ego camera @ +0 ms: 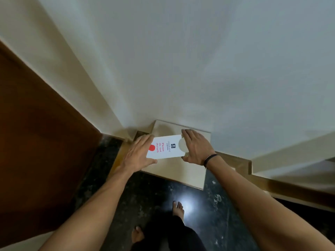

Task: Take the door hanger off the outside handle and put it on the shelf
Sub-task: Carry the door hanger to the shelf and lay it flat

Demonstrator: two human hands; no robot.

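A white door hanger [165,148] with red "Please do not disturb" lettering, a red dot and a round cut-out lies flat on the beige shelf [183,173] against the wall. My left hand [138,154] holds its left end, fingers above and thumb below. My right hand [196,148] grips the right end at the round cut-out, thumb on the near edge. A dark band circles the right wrist.
A brown wooden door [36,133] stands at the left. White walls meet in the corner behind the shelf. Below is a dark speckled floor [217,214] with my bare feet on it. A beige ledge [290,156] juts out at the right.
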